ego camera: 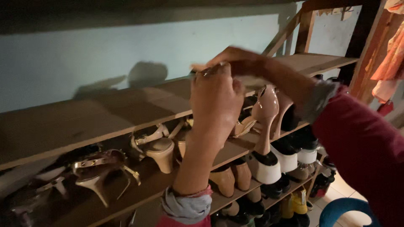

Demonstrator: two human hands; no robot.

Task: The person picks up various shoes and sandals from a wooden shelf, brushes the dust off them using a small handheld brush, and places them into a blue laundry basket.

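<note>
- At the centre of the frame, a pale, blurred flat thing (252, 80), perhaps a cloth or a shoe part, lies at the front edge of the bare top wooden shelf (105, 109); what it is cannot be told.
- The left hand (214, 103) rises from below with its back to the camera, fingers closed around the near end of that pale thing, just beside the shelf edge.
- The right hand (240, 61) reaches in from the right, fingers curled down over the same thing, touching the left hand's fingertips.
- Two hands in all, both with grey cuffs under red sleeves.
- Just right of the hands, two glossy pink high-heeled shoes (267, 111) stand heel-down on the second shelf.
- Left of the left forearm, one beige strappy block-heel sandal (158, 147) sits on that shelf; further lower left, one metallic strappy stiletto (99, 170).
- On the third shelf, two tan block heels (231, 176) and two black-and-white platform shoes (273, 164) show.
- At lower right, one blue plastic chair back (345, 210).
</note>
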